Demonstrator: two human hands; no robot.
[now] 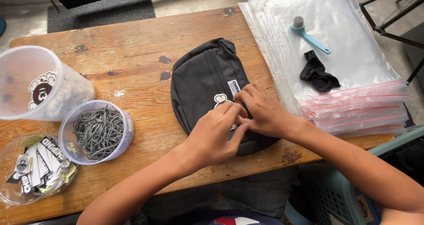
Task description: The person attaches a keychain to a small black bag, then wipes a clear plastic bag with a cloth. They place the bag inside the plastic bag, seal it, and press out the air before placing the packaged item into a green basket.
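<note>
A black waist bag (pixel 198 81) with a mesh front pocket lies flat in the middle of the wooden table (pixel 132 44). Both hands rest on its near right part. My left hand (pixel 214 134) and my right hand (pixel 260 108) meet with their fingertips pinched around a small white cloud-shaped tag (pixel 220 99) on the bag. Most of the tag is hidden under the fingers, so what joins it to the bag cannot be seen.
On the left stand a clear cup of white tags (pixel 39 86), a clear cup of metal ball chains (pixel 98 131) and a clear tub of printed stickers (pixel 37 167). A stack of clear zip bags (pixel 353 106) at right carries a blue brush (pixel 309 36) and black cloth (pixel 317 73).
</note>
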